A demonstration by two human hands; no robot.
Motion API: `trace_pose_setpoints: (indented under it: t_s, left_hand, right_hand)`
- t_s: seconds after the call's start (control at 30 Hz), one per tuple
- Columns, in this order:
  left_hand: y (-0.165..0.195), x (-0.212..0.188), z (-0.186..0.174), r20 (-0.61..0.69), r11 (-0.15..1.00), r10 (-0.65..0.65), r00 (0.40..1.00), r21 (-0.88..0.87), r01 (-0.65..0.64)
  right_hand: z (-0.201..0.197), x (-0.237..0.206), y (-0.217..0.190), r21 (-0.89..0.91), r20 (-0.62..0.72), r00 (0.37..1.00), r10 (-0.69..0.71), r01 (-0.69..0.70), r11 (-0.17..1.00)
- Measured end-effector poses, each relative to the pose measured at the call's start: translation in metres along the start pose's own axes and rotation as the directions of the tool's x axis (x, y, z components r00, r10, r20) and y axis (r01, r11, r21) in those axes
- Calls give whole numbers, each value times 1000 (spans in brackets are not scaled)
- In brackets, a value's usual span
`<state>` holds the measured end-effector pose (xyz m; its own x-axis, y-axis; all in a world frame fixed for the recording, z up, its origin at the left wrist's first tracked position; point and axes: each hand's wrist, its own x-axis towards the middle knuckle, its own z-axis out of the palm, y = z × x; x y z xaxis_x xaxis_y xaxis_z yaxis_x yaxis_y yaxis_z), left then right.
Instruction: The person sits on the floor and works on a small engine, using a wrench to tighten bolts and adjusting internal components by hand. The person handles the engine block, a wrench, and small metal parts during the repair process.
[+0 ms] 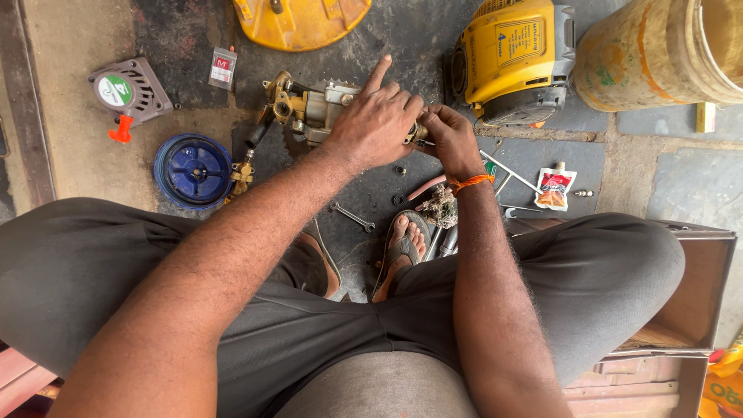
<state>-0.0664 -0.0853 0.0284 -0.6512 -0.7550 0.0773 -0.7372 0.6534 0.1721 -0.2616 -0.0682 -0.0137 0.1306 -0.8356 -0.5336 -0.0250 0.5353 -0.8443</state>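
While left hand (377,120) clamps the brass pump (306,104) | right hand (449,139) pinches its small fitting (416,133) | spanner (352,217) lies near.

Bare forearms, hairy, no sleeves down to either hand. Orange thread bracelet (470,183) tied around the right wrist. Dark grey trousers (596,271) over both bent knees, a grey shirt front at the bottom edge, and brown-grey sandals (398,251) on the feet.
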Motion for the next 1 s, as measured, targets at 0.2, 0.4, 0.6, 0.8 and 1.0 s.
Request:
trace_pose_setpoints:
  t_s: [0.2, 0.4, 0.6, 0.8, 1.0]
  left_hand:
    - [-1, -1, 0, 19, 998, 3, 1000, -57, -2]
    - [-1, -1, -1, 137, 998, 5, 991, -57, 3]
    - [-1, 2, 3, 117, 1000, 19, 993, -20, -16]
    - [0, 3, 5, 104, 997, -4, 995, -79, 12]
    - [0, 2, 6, 115, 997, 0, 993, -78, 9]
  right_hand:
    - [3, 9, 9, 22, -57, 996, -64, 65, 998]
    - [0, 9, 17, 74, -51, 997, -57, 61, 995]
    - [4, 1, 17, 108, -74, 995, -65, 73, 991]
    - [4, -8, 2, 161, 5, 999, -34, 33, 986]
    - [-1, -14, -10, 216, 43, 996, 76, -83, 973]
